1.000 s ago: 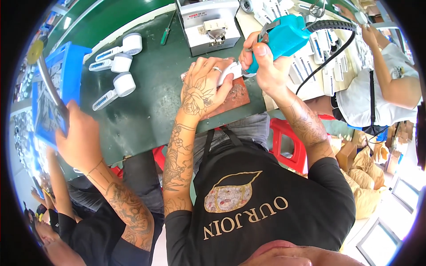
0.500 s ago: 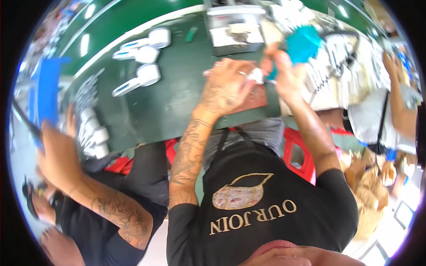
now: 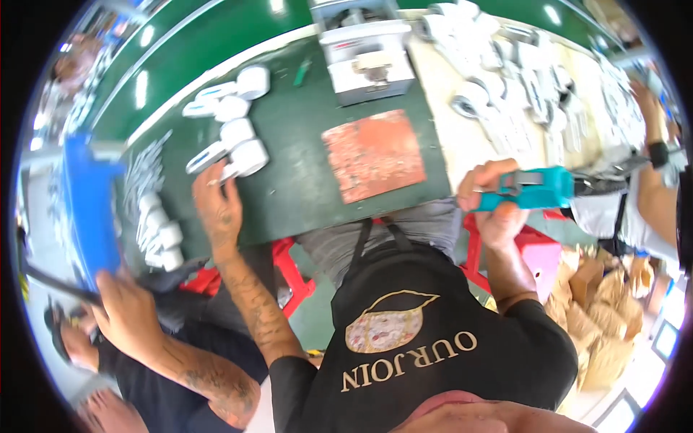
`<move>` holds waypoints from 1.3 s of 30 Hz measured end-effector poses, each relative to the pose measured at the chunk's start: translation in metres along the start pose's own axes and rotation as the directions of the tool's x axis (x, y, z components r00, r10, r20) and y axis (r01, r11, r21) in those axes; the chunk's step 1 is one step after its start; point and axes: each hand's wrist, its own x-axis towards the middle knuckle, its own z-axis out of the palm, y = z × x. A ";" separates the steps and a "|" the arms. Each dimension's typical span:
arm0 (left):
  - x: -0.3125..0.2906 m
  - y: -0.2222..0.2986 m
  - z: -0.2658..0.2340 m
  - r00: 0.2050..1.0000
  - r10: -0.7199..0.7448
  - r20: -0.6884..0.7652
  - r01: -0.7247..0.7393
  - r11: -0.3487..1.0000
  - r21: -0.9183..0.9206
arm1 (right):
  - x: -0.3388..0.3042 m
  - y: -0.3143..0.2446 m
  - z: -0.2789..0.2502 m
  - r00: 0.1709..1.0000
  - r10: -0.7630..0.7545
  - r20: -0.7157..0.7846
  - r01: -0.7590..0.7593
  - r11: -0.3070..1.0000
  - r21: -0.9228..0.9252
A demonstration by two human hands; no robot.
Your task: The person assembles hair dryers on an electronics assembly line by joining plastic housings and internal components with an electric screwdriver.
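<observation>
My left hand (image 3: 219, 209) is at the left of the green table, its fingertips closed on the handle end of a white round-headed part (image 3: 249, 157). That part lies against several similar white parts (image 3: 253, 82) with pale handles. My right hand (image 3: 498, 209) grips a teal hand-held power tool (image 3: 548, 189), held level near the table's front right edge. Between my hands a worn reddish square mat (image 3: 375, 155) lies bare on the table.
Behind the mat stands a grey-white box-like device (image 3: 368, 61). Many white parts (image 3: 498, 94) cover a pale surface at right. Loose metal pieces (image 3: 144, 173) and white parts (image 3: 160, 234) lie far left. A co-worker's hand (image 3: 130, 314) is by a blue tray-like object (image 3: 90, 202).
My left hand has moved from the mat to the left with a white part, now beside the others. My right hand has drawn the teal tool back, right and nearer me.
</observation>
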 end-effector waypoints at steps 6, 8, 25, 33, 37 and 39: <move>0.044 0.177 0.040 0.998 0.004 0.062 0.022 0.911 -0.412 | -0.005 -0.020 -0.004 0.999 0.027 -0.022 -0.027 1.000 -0.012; 0.059 0.247 0.070 0.932 0.336 0.139 -0.176 0.751 -0.637 | -0.008 -0.021 -0.006 1.000 0.011 -0.014 -0.011 1.000 0.020; 0.081 0.295 0.074 0.785 0.545 0.297 -0.378 0.799 -0.467 | -0.002 -0.035 -0.017 0.995 0.047 -0.085 -0.063 0.980 -0.188; 0.058 0.220 0.088 0.945 0.259 0.200 -0.137 0.869 -0.476 | 0.021 -0.018 0.004 0.994 0.104 0.026 -0.097 0.974 -0.206; 0.056 0.214 0.089 0.960 0.233 0.154 -0.114 0.831 -0.545 | 0.032 -0.013 0.017 0.996 0.077 0.040 -0.067 0.973 -0.223; 0.060 0.213 0.087 0.956 0.236 0.175 -0.103 0.828 -0.552 | 0.037 -0.008 0.025 0.998 0.006 -0.063 -0.020 0.974 -0.227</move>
